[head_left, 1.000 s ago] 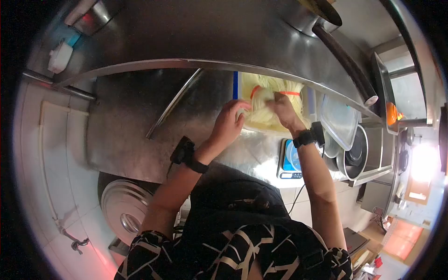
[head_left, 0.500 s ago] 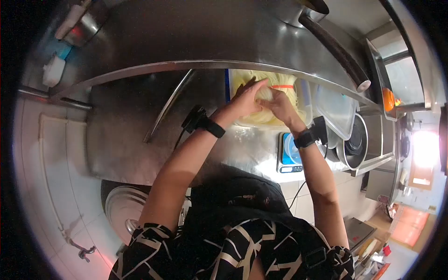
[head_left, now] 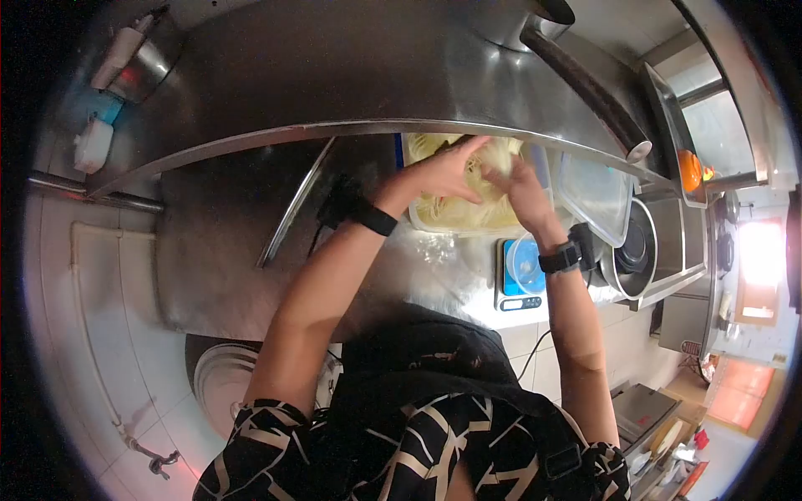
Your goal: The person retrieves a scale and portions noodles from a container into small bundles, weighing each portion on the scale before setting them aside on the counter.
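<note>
A clear plastic tub (head_left: 451, 227) on the steel counter holds pale yellow noodle-like strands (head_left: 430, 209). Over its left half is my left hand (head_left: 443, 171), its thumb and fingers spread apart around the strands' edge. My right hand (head_left: 522, 188) is closed at the tub's right side, with a blurred pale bunch of the strands (head_left: 501, 153) at its fingers. The shelf edge partly covers the far end of the tub. Near my right wrist stands a blue and white kitchen scale (head_left: 521, 302) bearing a clear round bowl (head_left: 528, 265).
A steel shelf (head_left: 334, 83) runs above the counter, with a long-handled pot (head_left: 585, 92) on it. Right of the tub are a clear plastic lid or tray (head_left: 595, 196) and a metal bowl (head_left: 647, 280) with black dishes. A metal rod (head_left: 296, 204) slants at the left.
My hands have drawn apart, the left one opening and the right lifting a bunch of strands. The red band seen on the strands earlier no longer shows.
</note>
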The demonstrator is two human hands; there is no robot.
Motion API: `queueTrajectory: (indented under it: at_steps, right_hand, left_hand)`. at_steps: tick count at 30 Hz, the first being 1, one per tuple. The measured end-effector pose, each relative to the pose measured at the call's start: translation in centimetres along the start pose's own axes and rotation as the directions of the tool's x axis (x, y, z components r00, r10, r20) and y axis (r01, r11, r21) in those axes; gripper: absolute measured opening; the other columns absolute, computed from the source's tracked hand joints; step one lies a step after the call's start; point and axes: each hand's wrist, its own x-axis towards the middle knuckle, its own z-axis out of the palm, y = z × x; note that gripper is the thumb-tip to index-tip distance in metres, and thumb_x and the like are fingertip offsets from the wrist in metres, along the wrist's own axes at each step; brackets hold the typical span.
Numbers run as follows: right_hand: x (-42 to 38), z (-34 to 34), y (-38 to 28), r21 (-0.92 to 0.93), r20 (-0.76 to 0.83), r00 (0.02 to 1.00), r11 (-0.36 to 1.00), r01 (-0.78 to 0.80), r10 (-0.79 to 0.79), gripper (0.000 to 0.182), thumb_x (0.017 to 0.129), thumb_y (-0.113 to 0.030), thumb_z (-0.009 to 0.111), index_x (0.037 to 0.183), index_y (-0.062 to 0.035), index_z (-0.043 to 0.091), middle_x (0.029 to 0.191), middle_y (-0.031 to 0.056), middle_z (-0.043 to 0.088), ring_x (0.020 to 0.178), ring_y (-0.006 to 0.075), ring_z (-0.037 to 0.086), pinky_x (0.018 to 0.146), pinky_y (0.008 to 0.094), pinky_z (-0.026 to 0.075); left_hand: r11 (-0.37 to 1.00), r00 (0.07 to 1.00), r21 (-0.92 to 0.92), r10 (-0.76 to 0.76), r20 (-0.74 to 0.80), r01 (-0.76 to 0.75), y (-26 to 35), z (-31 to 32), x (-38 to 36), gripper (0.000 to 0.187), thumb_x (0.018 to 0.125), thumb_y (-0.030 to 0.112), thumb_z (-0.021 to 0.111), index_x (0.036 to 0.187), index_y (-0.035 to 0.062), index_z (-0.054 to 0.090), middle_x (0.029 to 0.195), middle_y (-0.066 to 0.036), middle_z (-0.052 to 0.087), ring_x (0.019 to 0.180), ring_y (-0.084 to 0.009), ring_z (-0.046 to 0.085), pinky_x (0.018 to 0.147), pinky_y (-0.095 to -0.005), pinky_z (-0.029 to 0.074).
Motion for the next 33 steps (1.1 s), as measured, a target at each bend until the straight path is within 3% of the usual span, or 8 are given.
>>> queueTrajectory:
  at_steps: [3,5,15,19,21,24,27,33]
  right_hand:
    - [-0.3,0.3,-0.8,-0.111,-0.1,0.983,0.983,0.145,-0.156,0.024,0.088,-0.017,0.053,0.106,-0.0013,0.052,0.091,0.001,0.057,0.081,0.0093,0.049,0.075,0.0244,0.04]
    - [-1.3,0.1,-1.9,0.015,-0.129,0.988,0.996,0.083,-0.081,0.021,0.089,-0.017,0.052,0.104,-0.0028,0.052,0.092,0.0005,0.055,0.083,0.0091,0.048,0.079,0.0236,0.039]
    - [-6.4,-3.1,-2.9,0.679,-0.404,0.906,0.622,0.39,-0.127,0.043,0.088,-0.03,0.048,0.118,0.0005,0.046,0.122,0.0108,0.048,0.111,0.0198,0.045,0.098,0.035,0.031]
    - [-5.4,-3.5,-0.9,0.555,-0.371,0.919,0.76,0.338,-0.137,0.03,0.086,-0.018,0.053,0.112,-0.0025,0.051,0.111,0.0065,0.054,0.097,0.0135,0.05,0.087,0.0288,0.039]
    - [-5.1,-2.2,-0.9,0.632,-0.331,0.936,0.708,0.315,-0.121,0.031,0.085,-0.016,0.055,0.112,-0.0026,0.051,0.105,0.0053,0.056,0.095,0.0135,0.051,0.084,0.0284,0.041]
    - [-4.1,-0.7,-1.0,0.68,-0.348,0.929,0.647,0.345,-0.13,0.024,0.084,-0.016,0.055,0.104,-0.0029,0.054,0.099,0.0057,0.058,0.093,0.0153,0.053,0.081,0.0286,0.043]
    - [-4.3,-1.0,-2.0,0.646,-0.382,0.915,0.672,0.363,-0.127,0.017,0.085,-0.022,0.056,0.087,-0.0047,0.055,0.085,0.0035,0.056,0.083,0.0141,0.053,0.076,0.0289,0.043]
    - [-7.9,-4.7,-6.7,0.732,-0.426,0.875,0.48,0.483,-0.231,0.028,0.088,-0.035,0.051,0.074,-0.0112,0.044,0.06,-0.0063,0.031,0.053,0.0033,0.034,0.07,0.0232,0.038]
  left_hand:
    - [0.989,1.0,-0.145,-0.015,0.025,0.018,0.8,1.1,1.2,0.086,0.061,0.016,0.073,0.133,0.0052,0.026,0.131,-0.019,0.037,0.121,-0.0281,0.037,0.098,-0.0308,0.031]
    - [0.786,0.739,0.177,-0.618,0.268,0.592,1.4,1.3,1.9,0.07,0.065,0.027,0.071,0.126,0.0087,0.04,0.123,-0.016,0.047,0.117,-0.0316,0.041,0.097,-0.03,0.032]
    - [0.765,0.903,0.514,-0.428,-0.046,0.389,-11.2,5.0,0.7,0.051,0.068,0.023,0.068,0.11,0.0007,0.052,0.121,-0.016,0.049,0.111,-0.0316,0.047,0.099,-0.047,0.028]
    - [0.767,0.821,0.565,-0.512,0.253,0.304,-3.5,1.1,0.9,0.087,0.054,0.018,0.077,0.129,0.0035,0.035,0.131,-0.02,0.036,0.121,-0.0285,0.036,0.102,-0.0345,0.029]
    - [0.978,0.982,0.2,0.022,0.186,-0.06,-0.3,1.1,0.4,0.084,0.057,0.024,0.077,0.127,0.0029,0.036,0.126,-0.02,0.042,0.116,-0.0313,0.042,0.097,-0.0355,0.034]
    - [0.956,0.923,-0.084,-0.244,0.298,0.28,4.8,3.7,1.2,0.065,0.064,0.029,0.073,0.117,0.0036,0.047,0.116,-0.02,0.051,0.109,-0.0308,0.048,0.089,-0.0359,0.039]
    - [0.896,0.871,0.204,-0.435,0.227,0.394,0.9,6.1,1.5,0.05,0.068,0.02,0.066,0.115,0.0086,0.052,0.105,-0.018,0.058,0.098,-0.0304,0.055,0.083,-0.0365,0.041]
    - [0.939,0.996,0.333,-0.077,-0.05,0.09,-11.9,5.7,0.4,0.029,0.076,0.018,0.053,0.104,0.0106,0.058,0.101,-0.012,0.06,0.101,-0.0282,0.053,0.093,-0.0406,0.033]
